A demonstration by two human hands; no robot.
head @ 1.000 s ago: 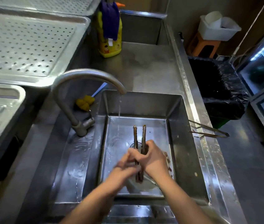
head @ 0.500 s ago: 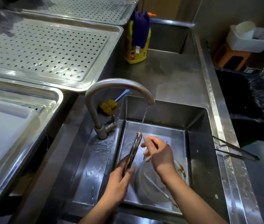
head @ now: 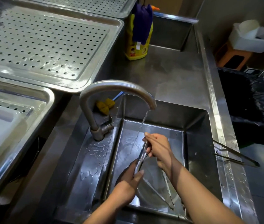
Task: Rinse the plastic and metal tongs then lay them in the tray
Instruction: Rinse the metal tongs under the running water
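My left hand (head: 130, 180) grips the lower end of a pair of metal tongs (head: 141, 156), held slanted over the steel sink (head: 197, 143). My right hand (head: 158, 147) wraps its fingers around the upper part of the same tongs, just below the water stream from the curved faucet (head: 116, 88). Another pair of tongs (head: 165, 196) lies in a bowl at the sink bottom. Thin metal tongs (head: 236, 156) rest on the sink's right rim. Perforated steel trays (head: 43, 44) stand at the upper left.
A yellow detergent bottle (head: 137, 46) with a purple cloth over it stands behind the sink. A yellow sponge (head: 105, 105) lies near the faucet base. A black-lined bin (head: 249, 107) is on the right, and a white tub (head: 254, 38) sits on an orange stool.
My right hand has closed around the upper part of the tongs, which it was only near before. A second earlier both hands held the tongs upright in the sink's middle.
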